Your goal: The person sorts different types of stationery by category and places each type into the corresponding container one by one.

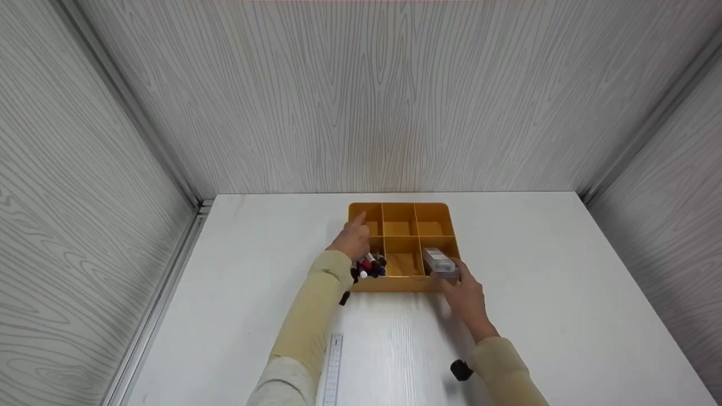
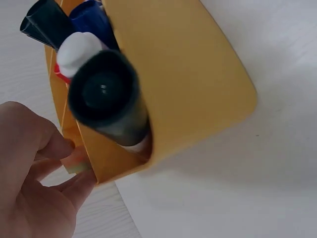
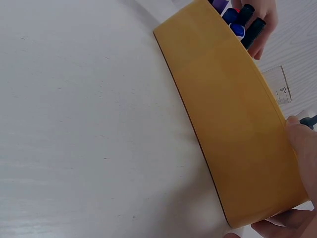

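A yellow six-compartment organizer (image 1: 401, 283) sits on the table. My left hand (image 1: 352, 239) reaches over its left wall at the back-left compartment. In the left wrist view those fingers pinch a small orange and pale-green block (image 2: 78, 162); its kind is unclear. Several capped markers (image 1: 369, 265) fill the front-left compartment, beside the left hand. At the front-right corner, my right hand (image 1: 467, 290) grips the organizer, thumb on the front rim and fingers round the right side in the right wrist view. Clear plastic boxes (image 1: 441, 262) stick up from the compartment beside it.
A ruler (image 1: 333, 369) lies on the white table (image 1: 553, 293), next to the left sleeve. Wood-grain panels rise at the back (image 1: 316, 101) and on both sides. Another clear ruler end (image 3: 278, 84) shows over the organizer's rim in the right wrist view.
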Action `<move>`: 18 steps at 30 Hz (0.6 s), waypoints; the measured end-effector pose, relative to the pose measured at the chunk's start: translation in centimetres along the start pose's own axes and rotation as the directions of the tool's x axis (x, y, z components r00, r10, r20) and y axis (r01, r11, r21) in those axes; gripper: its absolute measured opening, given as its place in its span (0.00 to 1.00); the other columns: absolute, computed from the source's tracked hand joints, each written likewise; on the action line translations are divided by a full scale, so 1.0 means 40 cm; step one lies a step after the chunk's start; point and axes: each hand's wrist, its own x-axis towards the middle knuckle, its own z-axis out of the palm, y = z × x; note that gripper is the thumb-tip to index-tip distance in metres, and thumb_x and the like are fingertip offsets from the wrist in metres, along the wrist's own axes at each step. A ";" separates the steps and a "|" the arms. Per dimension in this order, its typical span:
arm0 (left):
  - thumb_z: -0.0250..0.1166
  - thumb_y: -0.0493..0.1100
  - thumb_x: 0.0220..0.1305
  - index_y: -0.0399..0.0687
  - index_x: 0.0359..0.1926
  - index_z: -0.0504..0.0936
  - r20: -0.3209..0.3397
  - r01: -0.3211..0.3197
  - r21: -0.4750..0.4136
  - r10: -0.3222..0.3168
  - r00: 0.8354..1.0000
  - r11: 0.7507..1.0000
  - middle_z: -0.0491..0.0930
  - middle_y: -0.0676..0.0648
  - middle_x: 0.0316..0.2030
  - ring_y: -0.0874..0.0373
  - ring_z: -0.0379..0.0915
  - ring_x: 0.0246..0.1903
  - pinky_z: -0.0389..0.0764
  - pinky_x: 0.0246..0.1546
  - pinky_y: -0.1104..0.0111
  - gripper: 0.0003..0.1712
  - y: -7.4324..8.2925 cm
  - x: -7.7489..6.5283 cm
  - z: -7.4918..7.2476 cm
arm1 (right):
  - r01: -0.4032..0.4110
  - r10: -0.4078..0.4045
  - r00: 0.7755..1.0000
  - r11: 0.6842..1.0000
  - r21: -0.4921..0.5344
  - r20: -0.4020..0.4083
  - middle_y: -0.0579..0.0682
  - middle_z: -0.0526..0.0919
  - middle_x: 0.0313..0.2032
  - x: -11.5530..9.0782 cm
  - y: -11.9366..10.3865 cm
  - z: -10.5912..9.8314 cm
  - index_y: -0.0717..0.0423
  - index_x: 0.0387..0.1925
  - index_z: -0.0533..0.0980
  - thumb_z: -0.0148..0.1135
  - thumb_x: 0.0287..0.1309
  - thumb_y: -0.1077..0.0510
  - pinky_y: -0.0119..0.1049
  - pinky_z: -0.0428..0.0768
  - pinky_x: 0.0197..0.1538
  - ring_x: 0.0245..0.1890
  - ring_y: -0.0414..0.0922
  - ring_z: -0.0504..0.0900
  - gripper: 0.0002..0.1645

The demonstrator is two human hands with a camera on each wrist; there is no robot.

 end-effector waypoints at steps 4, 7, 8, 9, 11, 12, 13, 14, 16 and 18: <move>0.54 0.33 0.59 0.40 0.30 0.79 -0.032 0.022 -0.215 -0.030 0.999 0.976 0.62 0.41 0.63 0.41 0.64 0.57 0.70 0.53 0.59 0.07 -0.002 -0.005 0.009 | -0.011 0.011 1.000 1.000 0.013 0.008 0.51 0.65 0.62 0.000 -0.003 -0.001 0.39 0.62 0.56 0.54 0.42 0.26 0.50 0.65 0.58 0.62 0.52 0.63 0.47; 0.55 0.34 0.59 0.39 0.35 0.80 -0.062 -0.006 -0.145 -0.003 0.998 0.989 0.71 0.41 0.54 0.47 0.72 0.47 0.75 0.47 0.62 0.08 0.000 -0.007 0.011 | -0.013 0.013 1.000 1.000 0.024 0.015 0.51 0.64 0.62 0.000 -0.005 -0.001 0.39 0.63 0.56 0.54 0.43 0.26 0.51 0.63 0.59 0.63 0.52 0.61 0.47; 0.55 0.34 0.59 0.39 0.36 0.80 -0.063 -0.006 -0.138 -0.002 0.998 0.990 0.72 0.42 0.52 0.49 0.73 0.45 0.76 0.45 0.63 0.08 0.001 -0.007 0.011 | -0.016 0.016 1.000 0.999 0.028 0.017 0.51 0.64 0.62 0.000 -0.005 0.000 0.40 0.63 0.56 0.54 0.43 0.26 0.51 0.63 0.60 0.63 0.52 0.61 0.47; 0.55 0.34 0.59 0.39 0.36 0.80 -0.058 -0.005 -0.130 -0.002 0.998 0.991 0.73 0.42 0.50 0.50 0.74 0.43 0.76 0.44 0.64 0.08 0.002 -0.007 0.012 | -0.020 0.019 1.000 0.999 0.032 0.021 0.51 0.64 0.63 0.000 -0.005 0.000 0.40 0.63 0.56 0.54 0.43 0.26 0.51 0.62 0.60 0.64 0.52 0.60 0.47; 0.55 0.35 0.59 0.40 0.37 0.80 -0.033 0.004 -0.125 -0.009 0.999 0.992 0.74 0.43 0.48 0.52 0.73 0.42 0.76 0.43 0.64 0.08 0.002 -0.005 0.013 | -0.031 0.029 0.999 0.999 0.041 0.029 0.50 0.63 0.63 0.001 -0.004 0.001 0.40 0.63 0.55 0.53 0.42 0.25 0.51 0.62 0.61 0.64 0.51 0.59 0.48; 0.55 0.35 0.59 0.40 0.37 0.80 -0.019 0.012 -0.134 -0.015 1.000 0.991 0.74 0.43 0.48 0.52 0.73 0.43 0.75 0.44 0.64 0.08 0.002 -0.004 0.014 | -0.031 0.030 0.999 0.999 0.042 0.033 0.50 0.63 0.63 0.001 -0.004 0.001 0.40 0.64 0.55 0.53 0.43 0.25 0.51 0.61 0.61 0.65 0.51 0.59 0.48; 0.54 0.35 0.59 0.41 0.37 0.79 -0.004 0.023 -0.157 -0.024 1.000 0.987 0.73 0.43 0.50 0.51 0.72 0.44 0.75 0.46 0.64 0.08 0.002 -0.003 0.013 | -0.034 0.033 0.999 0.998 0.043 0.033 0.50 0.63 0.63 0.001 -0.003 0.001 0.40 0.63 0.55 0.53 0.43 0.25 0.51 0.62 0.61 0.65 0.51 0.59 0.48; 0.54 0.35 0.59 0.41 0.37 0.79 0.010 0.031 -0.179 -0.030 1.000 0.983 0.72 0.43 0.51 0.51 0.72 0.46 0.74 0.47 0.64 0.08 0.002 -0.002 0.014 | -0.033 0.031 0.999 0.999 0.042 0.031 0.50 0.63 0.63 0.001 -0.003 0.001 0.40 0.63 0.55 0.53 0.43 0.26 0.51 0.62 0.61 0.65 0.51 0.59 0.48; 0.53 0.34 0.59 0.41 0.40 0.78 0.035 0.052 -0.242 -0.045 0.998 0.969 0.69 0.43 0.56 0.50 0.69 0.51 0.72 0.50 0.63 0.09 0.002 -0.001 0.011 | -0.027 0.026 0.999 0.999 0.039 0.027 0.51 0.63 0.63 0.001 -0.003 0.001 0.40 0.63 0.56 0.53 0.44 0.26 0.51 0.62 0.61 0.64 0.51 0.59 0.47; 0.52 0.33 0.59 0.40 0.44 0.76 0.042 0.068 -0.304 -0.058 0.997 0.950 0.66 0.42 0.59 0.49 0.65 0.56 0.70 0.53 0.61 0.12 0.002 -0.002 0.006 | -0.020 0.019 0.999 0.999 0.036 0.027 0.51 0.63 0.64 -0.001 -0.004 0.000 0.41 0.63 0.55 0.53 0.45 0.27 0.51 0.62 0.60 0.64 0.52 0.59 0.46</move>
